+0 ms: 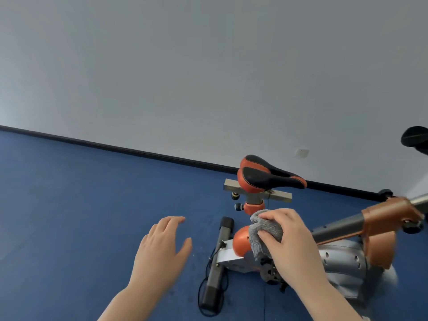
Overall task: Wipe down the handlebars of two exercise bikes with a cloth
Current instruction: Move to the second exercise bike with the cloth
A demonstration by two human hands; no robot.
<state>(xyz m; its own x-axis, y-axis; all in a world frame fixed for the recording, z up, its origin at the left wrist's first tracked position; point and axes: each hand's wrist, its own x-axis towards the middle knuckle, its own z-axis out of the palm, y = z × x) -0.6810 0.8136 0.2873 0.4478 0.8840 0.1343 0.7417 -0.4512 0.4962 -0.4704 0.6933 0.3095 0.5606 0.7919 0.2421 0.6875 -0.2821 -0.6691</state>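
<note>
An orange and grey exercise bike (342, 265) stands at the lower right, its black and orange saddle (266, 174) toward the wall. My right hand (289, 239) is shut on a bunched grey cloth (266, 232), held over the bike's orange rear cover. My left hand (162, 249) hovers to the left over the floor, fingers apart and holding nothing. The orange and grey frame tube (361, 221) runs off to the right; no handlebar is visible. A black part of another machine (414, 136) shows at the right edge.
Blue floor mat (81, 216) spreads to the left. The bike's rear stabiliser bar (217, 265) lies on the floor with a black cable looped beside it. A grey wall (208, 66) with a black skirting and a white socket (302, 153) lies behind.
</note>
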